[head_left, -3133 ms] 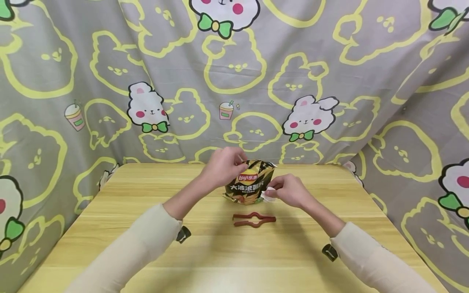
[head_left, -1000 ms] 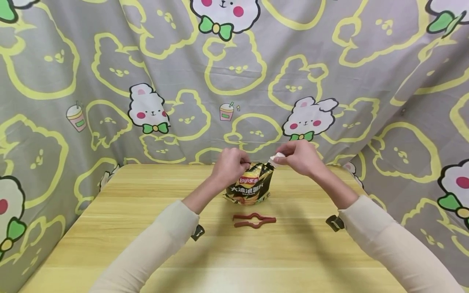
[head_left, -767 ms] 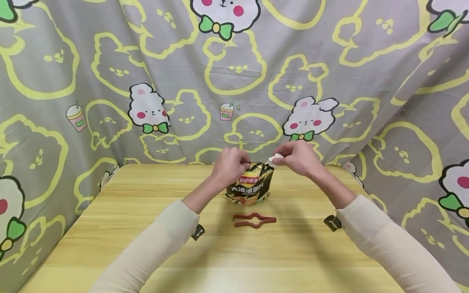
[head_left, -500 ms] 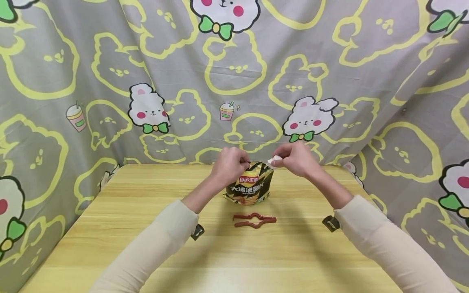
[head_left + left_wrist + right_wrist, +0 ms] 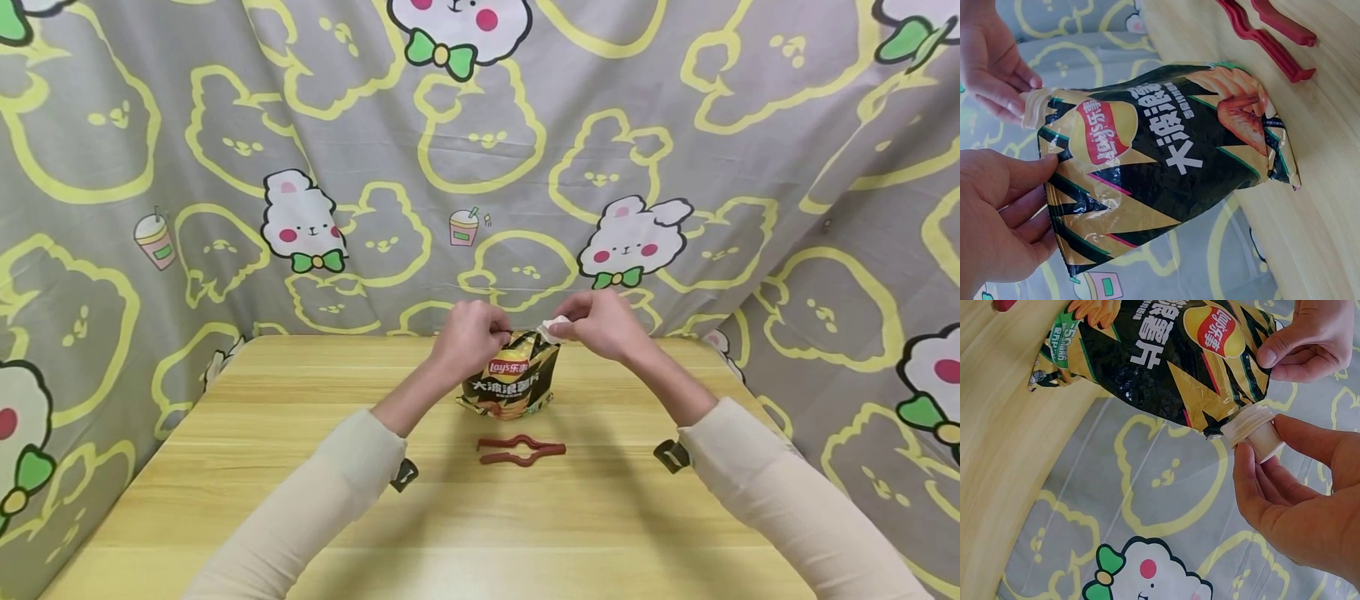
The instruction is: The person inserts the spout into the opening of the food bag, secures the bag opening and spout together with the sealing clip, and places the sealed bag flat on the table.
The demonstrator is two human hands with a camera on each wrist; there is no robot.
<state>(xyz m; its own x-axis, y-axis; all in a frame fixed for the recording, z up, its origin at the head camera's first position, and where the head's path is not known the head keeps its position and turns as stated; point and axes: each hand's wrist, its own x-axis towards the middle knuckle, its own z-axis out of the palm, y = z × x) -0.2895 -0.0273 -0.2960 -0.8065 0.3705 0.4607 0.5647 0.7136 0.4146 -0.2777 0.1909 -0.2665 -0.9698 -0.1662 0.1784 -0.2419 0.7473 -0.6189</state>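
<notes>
A black and gold Lay's chip bag (image 5: 517, 387) stands upright near the table's back edge. My left hand (image 5: 468, 337) pinches its top edge on the left, thumb in front, as the left wrist view shows. Between thumb and fingers, my right hand (image 5: 607, 325) holds a small white bag sealer (image 5: 1254, 431). The sealer sits across the bag's top edge close to the right corner. In front of the bag a dark red plastic clip (image 5: 555, 450) lies on the table, its two arms spread, touched by neither hand.
The pale wooden table (image 5: 225, 450) ends just behind the bag. A grey curtain (image 5: 510, 150) with yellow outlined cartoon figures hangs at the back and on both sides.
My right hand was lower at the bag's right side, then rose to its top right corner. Since then it has slid slightly left with the sealer. My left hand stays nearly still lately.
</notes>
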